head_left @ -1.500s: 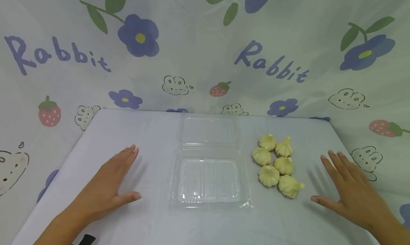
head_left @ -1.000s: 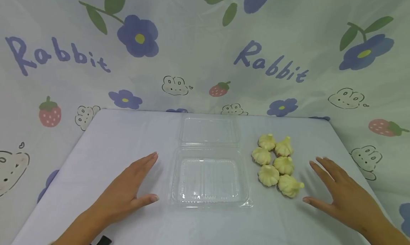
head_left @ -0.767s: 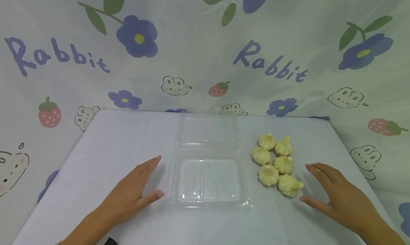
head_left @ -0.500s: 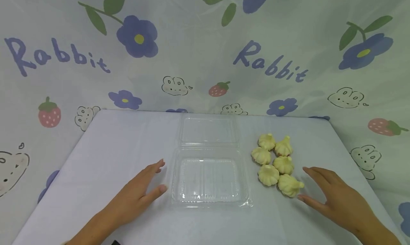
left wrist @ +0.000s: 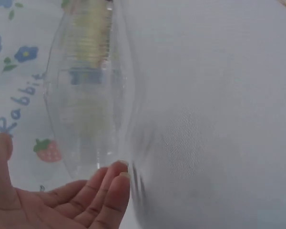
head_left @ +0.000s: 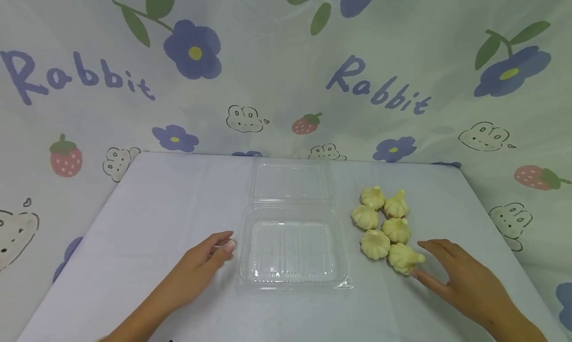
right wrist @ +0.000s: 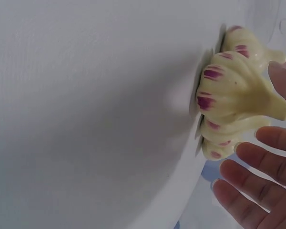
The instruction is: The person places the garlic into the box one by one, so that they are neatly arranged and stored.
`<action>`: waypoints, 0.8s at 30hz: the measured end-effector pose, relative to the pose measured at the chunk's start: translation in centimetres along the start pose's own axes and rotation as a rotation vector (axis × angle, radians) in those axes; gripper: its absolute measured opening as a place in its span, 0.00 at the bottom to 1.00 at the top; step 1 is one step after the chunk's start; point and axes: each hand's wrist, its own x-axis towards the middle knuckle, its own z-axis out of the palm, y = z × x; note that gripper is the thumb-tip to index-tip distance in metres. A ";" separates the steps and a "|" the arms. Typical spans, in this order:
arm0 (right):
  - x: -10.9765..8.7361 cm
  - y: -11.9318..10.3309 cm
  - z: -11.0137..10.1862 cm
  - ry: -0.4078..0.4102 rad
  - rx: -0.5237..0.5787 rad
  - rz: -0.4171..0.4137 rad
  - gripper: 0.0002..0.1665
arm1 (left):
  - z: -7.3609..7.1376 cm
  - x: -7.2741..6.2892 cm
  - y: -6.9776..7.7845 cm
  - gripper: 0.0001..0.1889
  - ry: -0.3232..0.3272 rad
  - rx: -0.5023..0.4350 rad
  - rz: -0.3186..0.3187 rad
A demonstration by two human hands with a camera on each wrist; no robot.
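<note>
A clear plastic clamshell box lies unfolded at mid-table, its lid towards the back. Just off the box's left edge is my left hand, fingers loosely bent; the left wrist view shows the thumb apart from the fingers with nothing between them. Several pale garlic bulbs sit in a cluster right of the box. My right hand is beside the nearest garlic bulb, thumb and fingers spread around its stem side. Whether the thumb touches that bulb, I cannot tell. Purple streaks mark the bulbs in the right wrist view.
A white cloth covers the table. Behind it and at both sides hangs a curtain printed with flowers, strawberries and rabbits.
Both hands have moved inward and nearer: the left from the table's left side to the box's edge, its fingers bending, the right up to the nearest garlic bulb. Box and bulbs have stayed put.
</note>
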 end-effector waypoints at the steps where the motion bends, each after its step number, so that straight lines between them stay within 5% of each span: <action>1: 0.0 0.0 0.1 0.011 -0.002 -0.011 0.41 | 0.0 0.1 -0.1 0.33 -0.001 -0.021 -0.016; 11: 0.2 -0.2 1.1 0.001 0.037 0.004 0.37 | 0.5 0.7 -0.7 0.24 -0.067 -0.162 -0.026; 24: 0.7 -0.7 1.9 -0.072 0.083 0.083 0.37 | 0.8 1.3 -1.5 0.18 -0.142 -0.205 0.084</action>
